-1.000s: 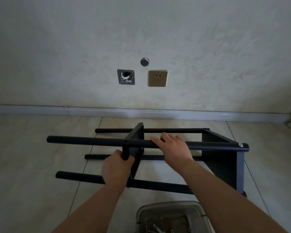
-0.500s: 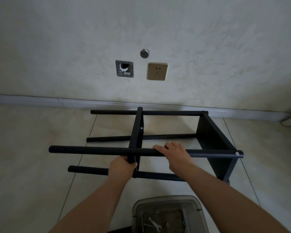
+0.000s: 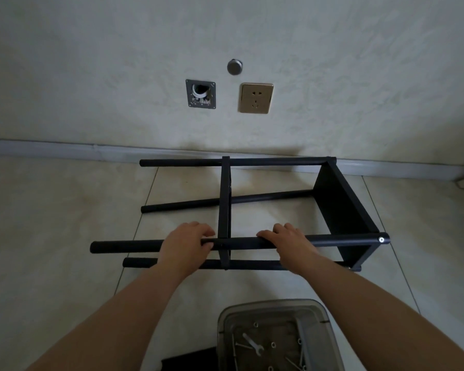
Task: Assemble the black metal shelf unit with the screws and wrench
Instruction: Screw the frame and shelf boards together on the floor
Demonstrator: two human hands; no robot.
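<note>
Head view looks down at a tiled floor (image 3: 51, 223) where the black metal shelf unit (image 3: 340, 207) lies on its side, close to the skirting at the foot of the wall (image 3: 359, 76). Four round poles run left to right; a narrow middle shelf panel (image 3: 223, 210) crosses them, and a wider end panel closes the right side. The left hand (image 3: 185, 246) curls over the upper near pole (image 3: 126, 246) just left of the middle panel, fingers wrapped round it. The right hand (image 3: 287, 243) grips the same pole just right of that panel, fingers hooked over the top. A screw head (image 3: 381, 239) shows at the pole's right end. Near the bottom edge, a clear plastic box (image 3: 276, 309) sits on the floor in front of the unit, holding a small wrench (image 3: 252, 344) and loose screws (image 3: 292, 362) and washers. On the wall, a gold socket (image 3: 255, 98) sits beside an open metal wall box (image 3: 201, 94), with a round cap (image 3: 234, 67) above.
</note>
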